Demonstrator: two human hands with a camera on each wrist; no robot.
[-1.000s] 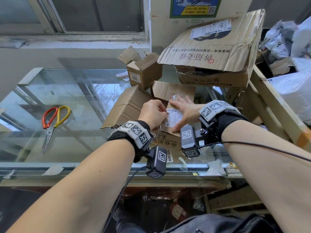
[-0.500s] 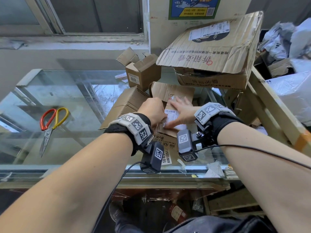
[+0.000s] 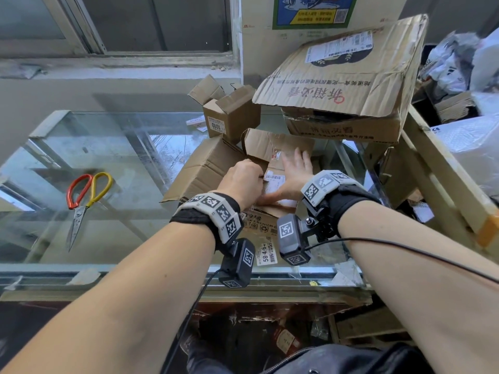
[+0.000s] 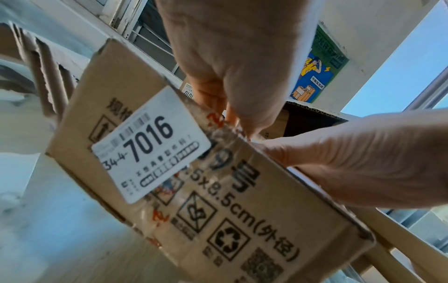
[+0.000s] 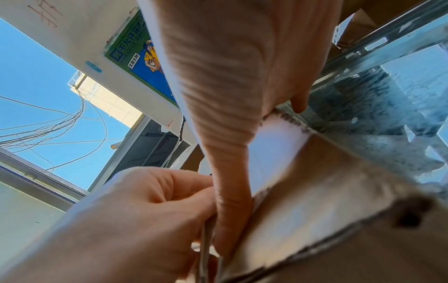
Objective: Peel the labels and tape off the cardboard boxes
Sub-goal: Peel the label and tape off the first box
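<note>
One white label [image 3: 274, 182] half-peeled off brown cardboard box [image 3: 259, 222].

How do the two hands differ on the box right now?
The left hand is curled, pinching the edge of the white label; the right hand lies flat with straight fingers, pressing the box down. The left hand sits at the label's left edge, the right hand covers its right side. Both rest on the same box top.
</note>
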